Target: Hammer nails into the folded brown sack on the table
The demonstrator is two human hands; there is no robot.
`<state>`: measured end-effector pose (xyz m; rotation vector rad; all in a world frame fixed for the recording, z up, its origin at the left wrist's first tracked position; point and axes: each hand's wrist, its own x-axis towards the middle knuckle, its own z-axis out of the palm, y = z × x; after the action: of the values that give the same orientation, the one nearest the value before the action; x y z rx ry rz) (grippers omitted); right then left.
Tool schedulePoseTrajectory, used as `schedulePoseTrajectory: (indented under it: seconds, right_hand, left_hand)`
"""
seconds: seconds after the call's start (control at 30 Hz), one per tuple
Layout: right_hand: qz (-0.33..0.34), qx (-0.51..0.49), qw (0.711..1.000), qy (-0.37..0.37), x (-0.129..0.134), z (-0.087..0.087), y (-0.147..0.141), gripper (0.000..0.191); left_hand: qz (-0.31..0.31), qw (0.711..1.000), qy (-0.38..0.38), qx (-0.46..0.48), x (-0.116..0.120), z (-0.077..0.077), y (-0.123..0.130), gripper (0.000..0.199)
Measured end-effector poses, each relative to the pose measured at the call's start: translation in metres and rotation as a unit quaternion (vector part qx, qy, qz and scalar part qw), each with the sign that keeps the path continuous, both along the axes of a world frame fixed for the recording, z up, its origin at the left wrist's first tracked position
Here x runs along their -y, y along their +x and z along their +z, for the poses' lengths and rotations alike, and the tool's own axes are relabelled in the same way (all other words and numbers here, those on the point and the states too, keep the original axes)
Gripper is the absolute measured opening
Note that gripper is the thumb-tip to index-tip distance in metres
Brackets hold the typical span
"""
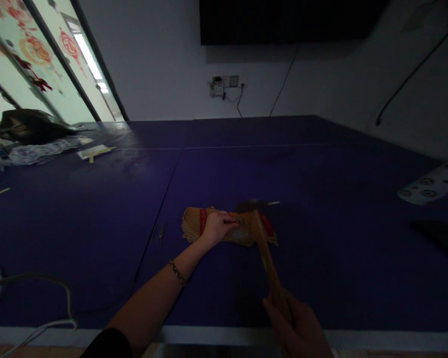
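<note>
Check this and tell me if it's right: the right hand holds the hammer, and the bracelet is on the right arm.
One thing is wrong: the bracelet is on the left arm, not the right, as the head view shows. The right hand does hold the hammer.

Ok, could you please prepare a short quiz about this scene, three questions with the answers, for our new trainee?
1. Which hand grips the hammer?
2. On what does the left hand rest? A) cable B) bundle C) screen
3. True or false: the bracelet is on the left arm.

Key: 1. The right hand. 2. B. 3. True.
</note>
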<state>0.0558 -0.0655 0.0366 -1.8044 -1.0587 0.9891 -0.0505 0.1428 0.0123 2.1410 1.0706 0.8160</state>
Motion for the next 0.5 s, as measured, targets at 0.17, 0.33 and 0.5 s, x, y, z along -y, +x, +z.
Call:
schedulePoseTrajectory:
  seconds: [0.17,0.33,0.5]
  right_hand:
    - [0.057,0.106,0.993,-0.010,-0.006,0.009,-0.003,0.028]
    - [0.019,0.133,0.991,0.008,-0.004,0.006,-0.010,0.037]
    - [0.014,0.150,0.989,0.012,-0.004,0.001,-0.012,0.034]
  left_hand:
    - [0.014,1.000,-0.009,-0.013,-0.001,0.001,0.000,0.008]
    - [0.011,1.000,-0.027,-0.004,-0.001,0.000,0.002,0.005]
    - [0.015,1.000,-0.016,-0.013,0.000,0.001,0.002,0.008]
